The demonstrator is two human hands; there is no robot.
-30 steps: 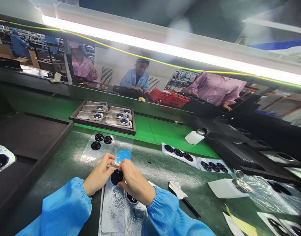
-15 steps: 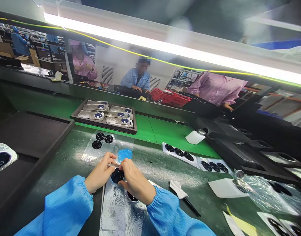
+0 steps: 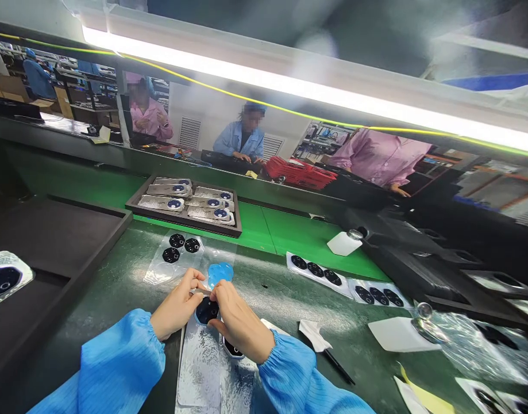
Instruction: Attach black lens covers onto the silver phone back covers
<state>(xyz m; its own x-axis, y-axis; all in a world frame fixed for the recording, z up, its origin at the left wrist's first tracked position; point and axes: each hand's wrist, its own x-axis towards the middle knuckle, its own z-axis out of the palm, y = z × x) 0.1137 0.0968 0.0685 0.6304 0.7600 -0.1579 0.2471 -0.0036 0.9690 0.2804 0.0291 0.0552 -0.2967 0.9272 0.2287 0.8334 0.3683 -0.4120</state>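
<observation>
My left hand point(image 3: 176, 311) and my right hand point(image 3: 238, 324) meet over a silvery phone back cover point(image 3: 200, 362) lying in front of me. Their fingertips are pinched together around its round dark camera ring point(image 3: 205, 311). A second cover with a dark ring point(image 3: 231, 348) lies under my right palm. Just beyond my fingers lies a blue film piece point(image 3: 219, 272). A clear sheet with three black round lens pieces point(image 3: 178, 247) lies further out to the left.
A black tray point(image 3: 184, 217) of silvery covers sits on the green belt. More sheets of black discs point(image 3: 343, 283) lie at right, near white pads point(image 3: 399, 334) and black trays point(image 3: 440, 259). A black tray point(image 3: 52, 253) stands left. People work across the line.
Both hands keep the same pinch on the camera ring; only the view has drifted slightly.
</observation>
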